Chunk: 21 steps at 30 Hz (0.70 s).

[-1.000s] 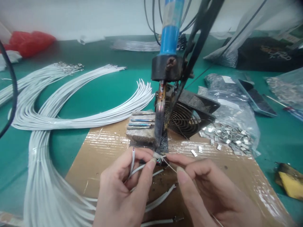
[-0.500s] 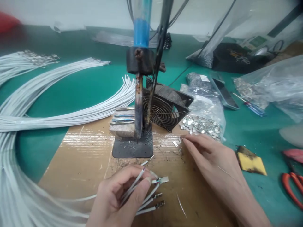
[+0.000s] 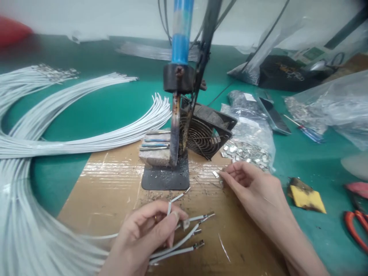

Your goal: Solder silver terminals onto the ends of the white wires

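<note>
Left hand [image 3: 146, 234] pinches thin white cable [image 3: 169, 208]; right hand [image 3: 253, 188], narrow, grip unclear, beside flat silver metal tab [image 3: 215, 174] near brown cardboard [image 3: 244, 241] sheet's far edge. Probably picking: precise pinch next!

Cables [image 3: 115, 138]: white. Worktop [image 3: 115, 109]: green. Cardboard [image 3: 94, 188]: brown, with pale glossy streaks. Iron handle [image 3: 180, 50]: bright blue, one paler band; collar [image 3: 172, 79]: black. Fan [image 3: 201, 140]: black, concentric-ring pattern. Base plate [image 3: 161, 180]: black, pale specks. Metal tabs [image 3: 245, 154]: silver. Sponge [image 3: 307, 196]: yellow, dark patches. Tool handles [image 3: 349, 223]: orange-red.
</note>
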{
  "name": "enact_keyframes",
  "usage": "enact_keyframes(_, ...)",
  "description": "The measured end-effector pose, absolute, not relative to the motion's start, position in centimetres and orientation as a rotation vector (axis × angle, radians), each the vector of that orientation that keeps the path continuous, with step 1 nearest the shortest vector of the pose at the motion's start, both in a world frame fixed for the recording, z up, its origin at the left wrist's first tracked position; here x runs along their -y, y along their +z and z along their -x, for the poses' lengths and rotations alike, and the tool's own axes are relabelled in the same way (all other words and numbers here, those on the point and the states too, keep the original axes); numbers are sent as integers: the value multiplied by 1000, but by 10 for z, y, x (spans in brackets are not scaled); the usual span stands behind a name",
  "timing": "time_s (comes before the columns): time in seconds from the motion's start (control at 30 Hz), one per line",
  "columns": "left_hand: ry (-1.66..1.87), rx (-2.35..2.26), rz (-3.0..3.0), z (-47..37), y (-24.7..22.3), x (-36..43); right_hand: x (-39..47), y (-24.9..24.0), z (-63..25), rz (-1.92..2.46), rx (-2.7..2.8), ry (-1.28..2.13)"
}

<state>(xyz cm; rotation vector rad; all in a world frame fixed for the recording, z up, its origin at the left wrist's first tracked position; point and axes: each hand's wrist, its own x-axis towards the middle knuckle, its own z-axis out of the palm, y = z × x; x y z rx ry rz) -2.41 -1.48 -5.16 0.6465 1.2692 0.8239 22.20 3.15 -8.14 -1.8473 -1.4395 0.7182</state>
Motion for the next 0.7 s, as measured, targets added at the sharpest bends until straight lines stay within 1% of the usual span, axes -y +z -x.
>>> enact_keyframes(0.1, 803, -1174, -597, 29, -58, 12, -16, -77, -212, 1768, 1348, 761)
enact_keyframes(0.2, 837, -1178, -561, 30, -57, 11, 4, -69, -196, 1710, 1269, 813)
enact_keyframes(0.33, 844, -1169, -524, 27, -50, 13, 21, -58, -169, 1628, 1158, 1011)
enact_keyframes(0.4, 857, -1132, -513, 26, -50, 12, 23, -53, -155, 1616, 1061, 1046)
enact_keyframes(0.53, 835, -1096, -513, 26, -56, 11, 23, -48, -137, 1485, 1073, 1106)
enact_keyframes(0.7, 798, -1176, -530, 26, -55, 12, 26, -48, -131, 1402, 1128, 1124)
